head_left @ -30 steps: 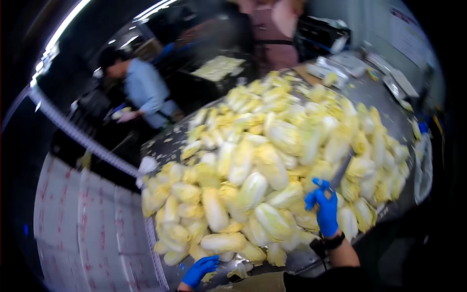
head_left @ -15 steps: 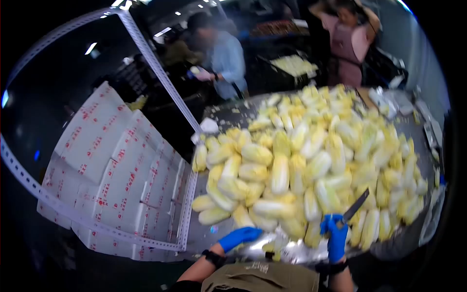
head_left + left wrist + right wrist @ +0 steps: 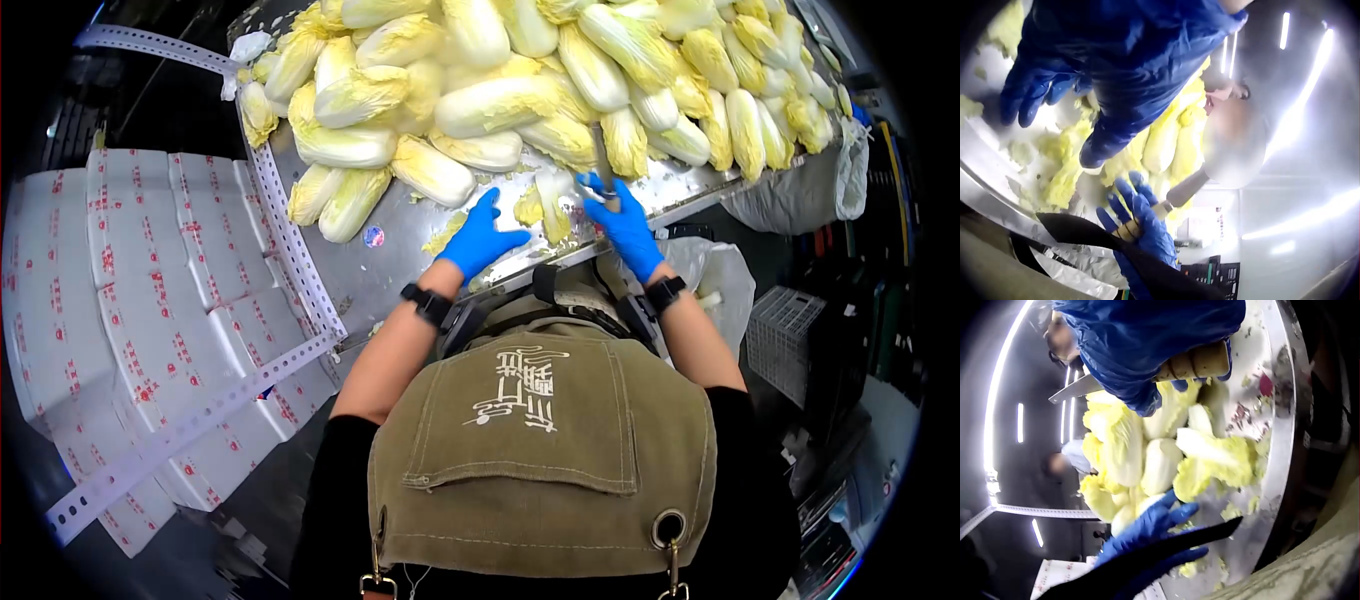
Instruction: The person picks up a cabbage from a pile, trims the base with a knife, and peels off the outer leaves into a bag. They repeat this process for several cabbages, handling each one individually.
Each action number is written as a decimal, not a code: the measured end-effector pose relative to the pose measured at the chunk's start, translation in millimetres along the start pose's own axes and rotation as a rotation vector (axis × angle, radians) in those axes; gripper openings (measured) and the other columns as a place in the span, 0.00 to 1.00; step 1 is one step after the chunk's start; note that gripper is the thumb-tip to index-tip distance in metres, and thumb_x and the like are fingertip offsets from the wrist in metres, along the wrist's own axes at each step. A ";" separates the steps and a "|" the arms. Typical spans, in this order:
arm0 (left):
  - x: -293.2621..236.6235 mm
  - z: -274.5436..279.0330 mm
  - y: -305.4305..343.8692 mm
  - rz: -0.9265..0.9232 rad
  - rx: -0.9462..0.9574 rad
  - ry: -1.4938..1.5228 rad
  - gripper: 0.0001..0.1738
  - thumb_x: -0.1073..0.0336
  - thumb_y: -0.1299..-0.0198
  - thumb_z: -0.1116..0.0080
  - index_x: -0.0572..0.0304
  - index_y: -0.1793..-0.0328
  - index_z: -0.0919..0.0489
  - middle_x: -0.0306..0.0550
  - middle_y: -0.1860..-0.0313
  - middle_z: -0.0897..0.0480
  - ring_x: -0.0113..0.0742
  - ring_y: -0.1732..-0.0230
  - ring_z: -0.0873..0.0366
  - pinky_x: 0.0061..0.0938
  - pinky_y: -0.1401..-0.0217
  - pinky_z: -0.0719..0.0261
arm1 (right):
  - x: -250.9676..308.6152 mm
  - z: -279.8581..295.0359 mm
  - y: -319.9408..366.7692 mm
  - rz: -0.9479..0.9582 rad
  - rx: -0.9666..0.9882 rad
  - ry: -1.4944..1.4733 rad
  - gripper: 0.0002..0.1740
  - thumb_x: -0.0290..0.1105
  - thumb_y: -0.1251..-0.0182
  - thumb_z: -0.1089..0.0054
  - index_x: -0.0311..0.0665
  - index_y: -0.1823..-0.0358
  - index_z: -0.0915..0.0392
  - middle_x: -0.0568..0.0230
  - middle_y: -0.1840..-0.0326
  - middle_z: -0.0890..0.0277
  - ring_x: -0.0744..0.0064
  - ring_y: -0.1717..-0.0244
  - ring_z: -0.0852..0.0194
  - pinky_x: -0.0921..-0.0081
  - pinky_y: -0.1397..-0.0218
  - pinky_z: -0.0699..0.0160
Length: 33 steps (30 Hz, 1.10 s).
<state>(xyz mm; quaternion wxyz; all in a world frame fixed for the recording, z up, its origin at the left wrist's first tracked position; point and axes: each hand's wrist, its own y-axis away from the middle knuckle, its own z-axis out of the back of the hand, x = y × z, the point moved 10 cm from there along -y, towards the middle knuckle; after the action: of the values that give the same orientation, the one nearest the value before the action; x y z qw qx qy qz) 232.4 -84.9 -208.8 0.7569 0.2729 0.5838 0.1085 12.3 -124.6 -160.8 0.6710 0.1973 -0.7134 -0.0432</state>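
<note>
My blue-gloved right hand point(image 3: 625, 228) holds a knife by its wooden handle point(image 3: 1194, 364), fingers wrapped round it; the blade point(image 3: 1188, 187) points away from me toward the cabbages. My gloved left hand point(image 3: 482, 240) is spread over the metal table's near edge, thumb apart from the fingers, holding nothing. Between the two hands lie loose pale leaves point(image 3: 551, 205). A large heap of yellow-white napa cabbages point(image 3: 500, 104) covers the table beyond both hands, the nearest ones just past my fingertips.
White boxes with red print point(image 3: 150, 290) are stacked at left behind a perforated metal frame point(image 3: 290, 240). At right are clear plastic bags point(image 3: 722, 285) and a grey crate point(image 3: 782, 335). People stand beyond the table in the wrist views.
The head view has tilted down to the apron and near table edge. My left hand has lifted and spread its fingers, and both hands are closer together. The knife remains in my right hand.
</note>
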 end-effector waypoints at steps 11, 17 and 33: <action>-74.4 -107.4 -31.9 -0.134 0.250 0.264 0.23 0.63 0.36 0.43 0.63 0.38 0.29 0.45 0.52 0.21 0.32 0.51 0.22 0.25 0.50 0.22 | 20.1 8.0 39.0 0.380 -0.384 -0.242 0.33 0.21 0.45 0.35 0.35 0.36 0.35 0.58 0.34 0.32 0.71 0.37 0.35 0.73 0.34 0.36; -179.9 -212.2 51.6 -0.277 0.749 0.070 0.33 0.61 0.36 0.41 0.60 0.26 0.37 0.44 0.38 0.27 0.29 0.44 0.29 0.26 0.40 0.29 | -1.0 191.4 210.3 0.414 -1.026 -0.206 0.27 0.20 0.38 0.41 0.35 0.36 0.33 0.64 0.48 0.27 0.76 0.50 0.27 0.77 0.50 0.23; -187.7 65.5 -45.4 -0.534 -0.501 -1.156 0.54 0.54 0.60 0.25 0.55 0.25 0.41 0.56 0.35 0.29 0.51 0.34 0.33 0.49 0.28 0.43 | 31.4 86.4 74.3 0.196 -0.386 -0.066 0.22 0.20 0.36 0.44 0.33 0.39 0.29 0.63 0.40 0.27 0.74 0.44 0.29 0.76 0.39 0.31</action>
<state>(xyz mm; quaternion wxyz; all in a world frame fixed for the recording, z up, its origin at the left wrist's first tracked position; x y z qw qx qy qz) 231.9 -231.9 -67.5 0.9882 -0.0499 0.0903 -0.1133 -89.2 -84.6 -115.3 0.6736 -0.0067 -0.7293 -0.1198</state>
